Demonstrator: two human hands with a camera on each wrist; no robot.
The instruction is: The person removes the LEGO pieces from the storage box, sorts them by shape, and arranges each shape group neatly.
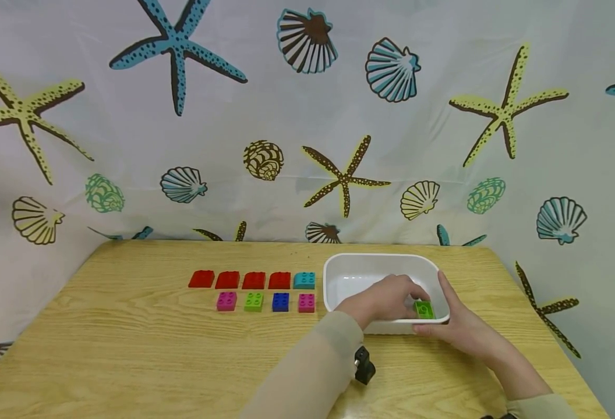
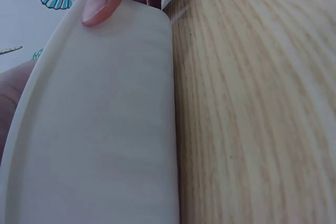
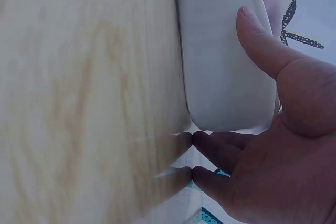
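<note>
A white plastic box [image 1: 349,285] stands on the wooden table at the right of centre. My left hand [image 1: 386,297] reaches down inside it, and its curled fingers hold a bright green toy brick [image 1: 424,309] at the front right corner. The thumb's contact is partly hidden. Outside the box, my right hand [image 1: 462,326] grips that same corner. In the right wrist view its thumb [image 3: 257,35] presses the front wall, while the other fingers spread along the side near the table. Only a sliver of the left hand [image 2: 13,98] shows beyond the rim in the left wrist view.
Left of the box, red bricks [image 1: 228,280] and a light blue brick [image 1: 304,280] form a back row. Before them lie pink [image 1: 226,301], lime green [image 1: 253,302], dark blue [image 1: 281,302] and another pink brick [image 1: 306,302]. A patterned curtain [image 1: 286,116] hangs behind the table.
</note>
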